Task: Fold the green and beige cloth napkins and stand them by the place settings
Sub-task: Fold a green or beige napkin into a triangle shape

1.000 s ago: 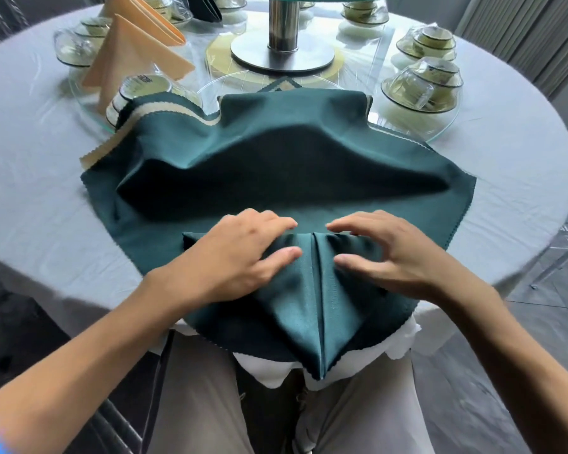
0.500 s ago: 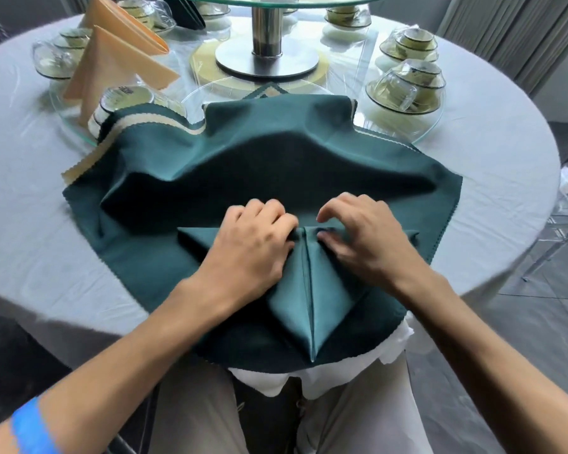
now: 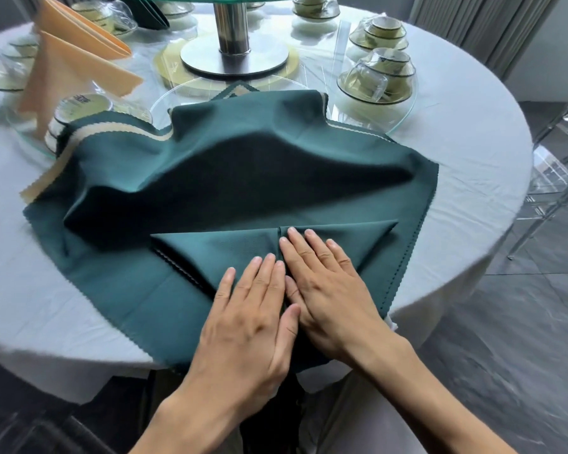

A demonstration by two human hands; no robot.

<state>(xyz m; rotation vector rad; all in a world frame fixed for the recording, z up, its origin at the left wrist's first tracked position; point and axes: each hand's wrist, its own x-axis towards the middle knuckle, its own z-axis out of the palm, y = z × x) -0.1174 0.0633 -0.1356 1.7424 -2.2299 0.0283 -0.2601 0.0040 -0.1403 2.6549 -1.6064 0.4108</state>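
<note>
Green napkin (image 3: 210, 247) folded to a point, spread on the bench (image 3: 473, 142) edge; pressed flat under left grip (image 3: 246, 326) and right grip (image 3: 332, 290), fingers straight, side by side along centre crease.

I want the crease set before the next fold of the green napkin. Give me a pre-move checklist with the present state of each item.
1. Both flaps meet at the centre seam of the folded green napkin: ok.
2. Left hand flat on the left flap: ok.
3. Right hand flat on the right flap: ok.
4. Napkin fully on the table: not ok, its near tip hangs over the edge.
5. Spread green cloth underneath lying flat: not ok, it is humped behind the fold.
6. Near tip sharp: cannot tell, the hands cover it.
</note>
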